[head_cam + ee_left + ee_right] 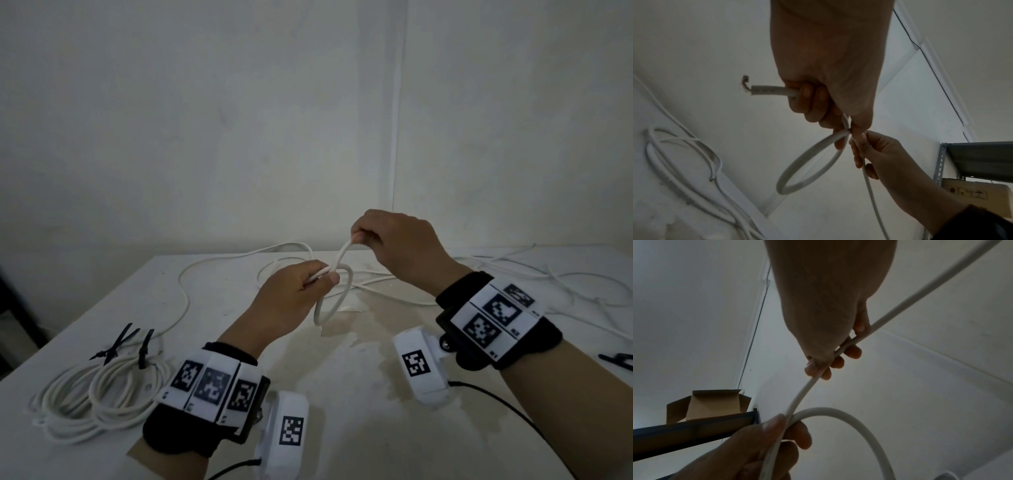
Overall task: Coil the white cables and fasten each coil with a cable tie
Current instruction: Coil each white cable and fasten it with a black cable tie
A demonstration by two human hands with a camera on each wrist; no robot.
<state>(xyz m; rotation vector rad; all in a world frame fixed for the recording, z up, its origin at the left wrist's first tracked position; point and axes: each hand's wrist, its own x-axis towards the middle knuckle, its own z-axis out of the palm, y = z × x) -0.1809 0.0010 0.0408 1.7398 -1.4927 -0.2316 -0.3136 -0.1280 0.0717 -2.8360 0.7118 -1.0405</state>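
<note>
Both hands raised above the table (342, 377), close together. Left hand (291, 298) lower and nearer, fingers curled, thumb pressed on top, gripping the white cable (334, 305) where the loop crosses. Right hand (397, 246) higher and farther from the table edge, knuckles up, thumb and fingertips (813, 368) pinching the same cable. Both forearms angle inward, wrists banded.
</note>
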